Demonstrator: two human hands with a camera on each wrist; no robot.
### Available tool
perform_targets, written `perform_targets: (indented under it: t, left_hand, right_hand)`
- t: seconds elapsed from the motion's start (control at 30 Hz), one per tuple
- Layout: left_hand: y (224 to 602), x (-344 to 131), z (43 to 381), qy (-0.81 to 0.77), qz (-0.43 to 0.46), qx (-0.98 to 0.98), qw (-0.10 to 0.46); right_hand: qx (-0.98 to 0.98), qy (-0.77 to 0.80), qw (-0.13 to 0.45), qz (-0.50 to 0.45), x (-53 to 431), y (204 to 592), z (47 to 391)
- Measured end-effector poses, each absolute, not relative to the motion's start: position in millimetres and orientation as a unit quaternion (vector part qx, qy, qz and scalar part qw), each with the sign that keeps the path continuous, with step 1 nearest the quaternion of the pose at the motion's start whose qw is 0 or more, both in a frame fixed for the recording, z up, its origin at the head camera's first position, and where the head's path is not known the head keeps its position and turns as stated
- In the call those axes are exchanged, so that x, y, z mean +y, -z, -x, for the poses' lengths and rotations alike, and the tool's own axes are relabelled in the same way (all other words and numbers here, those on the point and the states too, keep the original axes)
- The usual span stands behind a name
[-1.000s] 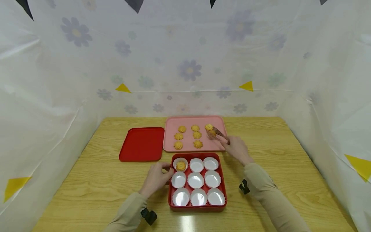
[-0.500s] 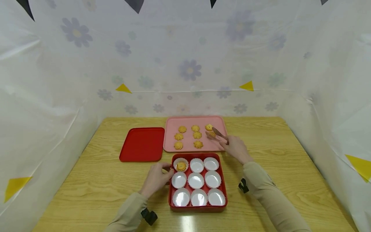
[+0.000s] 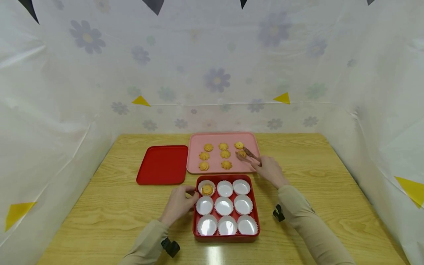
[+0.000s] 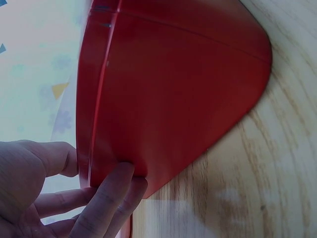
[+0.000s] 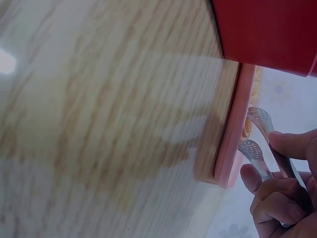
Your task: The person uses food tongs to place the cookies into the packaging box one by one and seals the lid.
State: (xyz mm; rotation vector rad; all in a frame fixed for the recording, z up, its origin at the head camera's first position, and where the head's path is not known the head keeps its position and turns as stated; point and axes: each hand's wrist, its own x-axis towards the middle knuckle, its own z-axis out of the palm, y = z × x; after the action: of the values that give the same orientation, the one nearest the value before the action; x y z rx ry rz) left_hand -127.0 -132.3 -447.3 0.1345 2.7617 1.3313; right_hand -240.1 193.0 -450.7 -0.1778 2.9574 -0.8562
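Note:
In the head view my right hand grips small metal tongs with perforated ends. The tongs' ends stand on either side of a cookie on the pink tray; whether they squeeze it I cannot tell. In the right wrist view, thumb and fingers hold the tongs. My left hand holds the left side of a red box. In the left wrist view its fingers press the box's outer wall, with another digit at the rim. White paper cups fill the box; the back-left one holds a cookie.
Several more cookies lie in rows on the pink tray behind the box. A flat red lid or tray rests on the wooden table to the left. White flowered sheeting closes in the back and sides.
The tongs' ends have shifted slightly and now stand around the front-right cookie on the tray. My left hand and the box have stayed in place.

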Motion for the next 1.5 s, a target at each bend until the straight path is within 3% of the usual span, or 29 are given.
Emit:
perform_targets:
  t: [0.57,1.27,1.5]
  left_hand:
    - [447.2,-131.8,126.6,-0.422,-0.055,0.905,0.018]
    - [449.5,-132.8,128.1,-0.426,-0.050,0.903,0.024]
    - [449.1,-132.7,128.0,-0.423,-0.049,0.905,0.025]
  right_hand:
    - [0.957,0.279,0.022,0.082,196.1,434.5,229.9]
    - [0.939,0.279,-0.037,0.197,217.5,391.5,191.7]
    - [0.928,0.266,-0.029,0.260,215.7,381.3,183.2]
